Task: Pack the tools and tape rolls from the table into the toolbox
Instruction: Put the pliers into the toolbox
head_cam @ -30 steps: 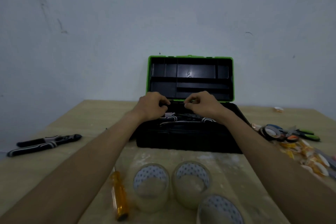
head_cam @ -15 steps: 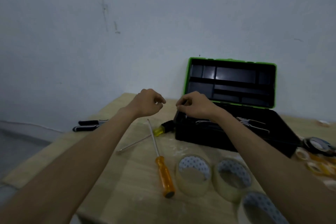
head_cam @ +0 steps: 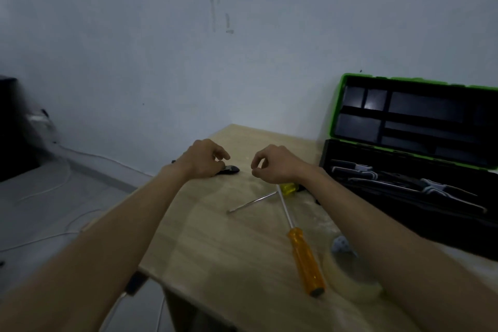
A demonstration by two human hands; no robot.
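Head view: both bare hands hover over the far left part of the wooden desk, the left hand loosely curled and holding nothing, just above the black plier handles, the right hand also loosely curled and empty. Two screwdrivers lie crossed below the right hand, the orange-handled screwdriver nearer, the yellow-handled screwdriver behind. The green-lidded toolbox stands open at right holding tools, a clear tape roll before it.

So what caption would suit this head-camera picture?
Bare left hand and right hand reach over the table beside an open toolbox.
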